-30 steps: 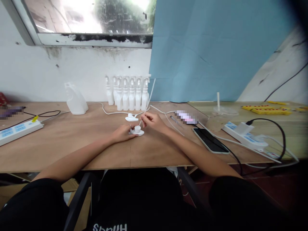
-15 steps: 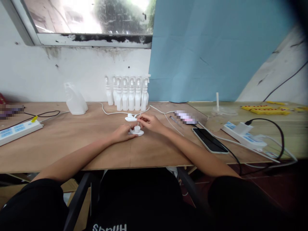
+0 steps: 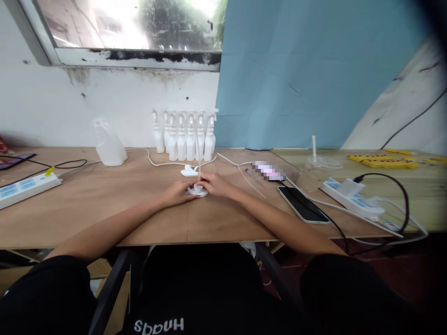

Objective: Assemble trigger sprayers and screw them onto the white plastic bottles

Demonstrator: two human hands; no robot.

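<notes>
My left hand [image 3: 177, 192] is closed around the side of a white trigger spray head [image 3: 201, 193], which rests on the wooden table. From its middle a thin translucent dip tube [image 3: 199, 156] stands nearly upright. The fingers of my right hand [image 3: 220, 186] are pinched together at the foot of this tube, by the spray head's collar. Fingers cover part of the collar. Just beyond both hands lies a second white spray head [image 3: 189, 170], touched by neither.
Several white spray bottles [image 3: 191, 142] stand in a group by the wall, with a larger white bottle [image 3: 112, 146] to their left. Phones [image 3: 303, 204], white cables and a power strip [image 3: 352, 197] lie at right. Another power strip [image 3: 30, 188] is at left.
My right hand has come down from above the collar to the foot of the tube. The tube now shows standing tall above the spray head. My left hand stays in place.
</notes>
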